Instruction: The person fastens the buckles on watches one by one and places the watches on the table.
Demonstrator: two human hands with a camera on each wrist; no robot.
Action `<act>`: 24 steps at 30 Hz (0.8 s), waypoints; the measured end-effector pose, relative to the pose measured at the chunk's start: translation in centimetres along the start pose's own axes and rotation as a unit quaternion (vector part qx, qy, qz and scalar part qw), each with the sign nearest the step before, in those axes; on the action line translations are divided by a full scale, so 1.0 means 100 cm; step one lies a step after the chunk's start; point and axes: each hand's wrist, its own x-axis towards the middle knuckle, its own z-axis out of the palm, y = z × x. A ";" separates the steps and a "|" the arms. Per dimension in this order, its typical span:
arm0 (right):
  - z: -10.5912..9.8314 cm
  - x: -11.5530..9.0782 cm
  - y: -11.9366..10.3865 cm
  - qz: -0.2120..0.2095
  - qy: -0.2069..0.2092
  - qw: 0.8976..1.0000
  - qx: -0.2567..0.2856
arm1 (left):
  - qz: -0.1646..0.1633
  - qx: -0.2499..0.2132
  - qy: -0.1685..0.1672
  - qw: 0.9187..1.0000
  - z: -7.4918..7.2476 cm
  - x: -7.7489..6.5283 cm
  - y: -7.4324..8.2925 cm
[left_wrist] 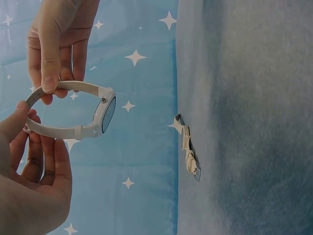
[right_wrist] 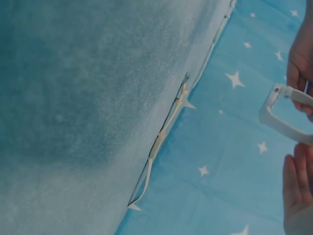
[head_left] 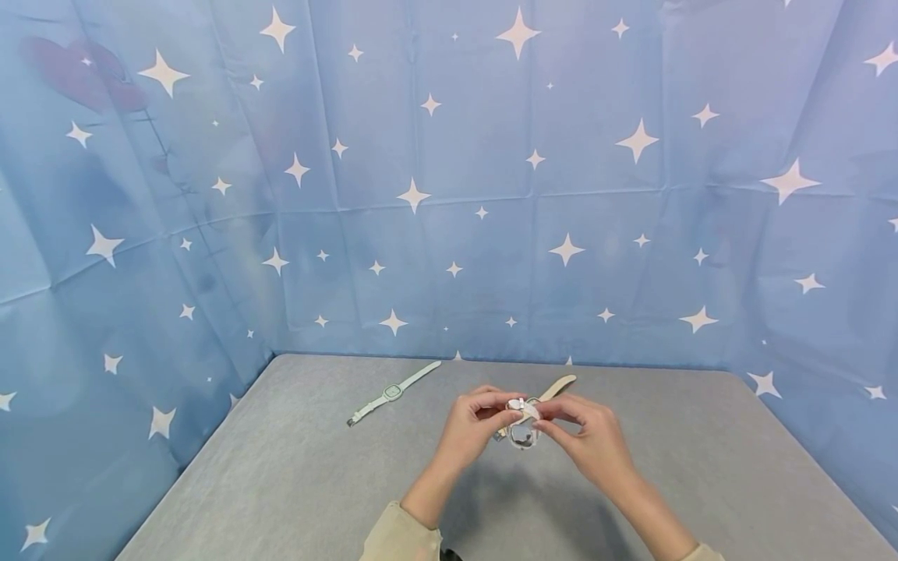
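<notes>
A white wristwatch [head_left: 522, 434] is held up over the table between both hands, its strap bent round into a loop. With thumb and fingers my left hand [head_left: 473, 427] pinches one part of the strap. My right hand [head_left: 588, 431] pinches the strap from the other side. In the left wrist view the case of the white watch [left_wrist: 108, 115] faces away from the fingers, and the strap ends meet near the left thumb. Whether the buckle is fastened cannot be made out. Behind the hands lies a cream-strapped watch [head_left: 559, 386], partly hidden by them.
A pale green wristwatch [head_left: 394, 393] lies stretched out on the grey table [head_left: 295, 467], left of the hands. A blue curtain with white stars [head_left: 463, 156] hangs behind the table and along its sides.
</notes>
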 end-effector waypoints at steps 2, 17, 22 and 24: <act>0.001 0.000 0.000 0.000 0.000 1.000 0.008 | -0.002 -0.004 -0.003 1.000 0.000 0.000 0.000; 0.007 -0.003 0.000 0.020 -0.016 0.999 0.020 | -0.001 -0.017 -0.013 1.000 -0.002 0.001 0.002; 0.006 -0.003 0.000 0.024 -0.009 0.999 0.027 | 0.002 -0.009 -0.013 1.000 -0.004 0.000 0.005; 0.006 -0.003 -0.001 0.025 -0.009 0.999 0.032 | 0.000 -0.009 -0.012 1.000 -0.004 0.000 0.006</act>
